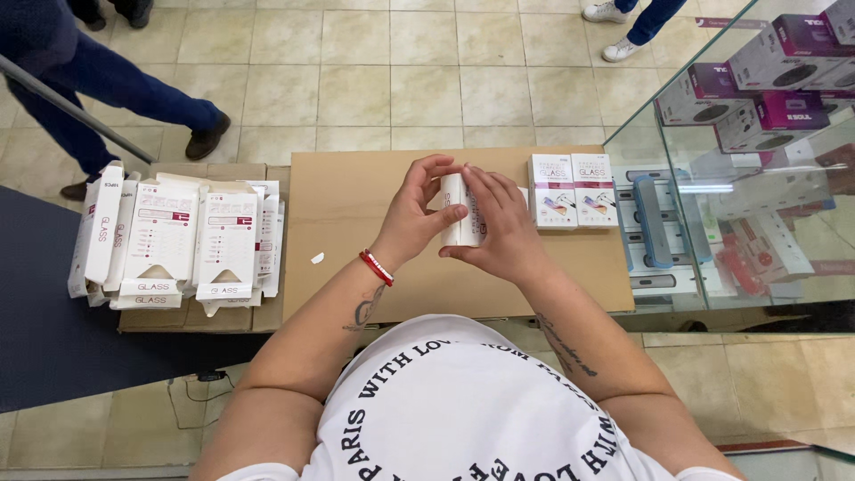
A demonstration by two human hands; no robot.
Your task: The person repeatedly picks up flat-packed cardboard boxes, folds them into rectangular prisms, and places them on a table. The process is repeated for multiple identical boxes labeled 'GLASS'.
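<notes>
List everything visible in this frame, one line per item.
Small flat box: one, white, held upright between both hands.
Finished boxes: two, white and pink, side by side on the cardboard, right of the hands.
Unfolded box blanks: a stack, white, left on a carton.
Cardboard sheet: one, brown worktop.
Glass display case: one, right, boxed goods inside.
Bystanders' legs: blue trousers, top edge.
Left hand: red bracelet.
Right hand: on the box.
</notes>
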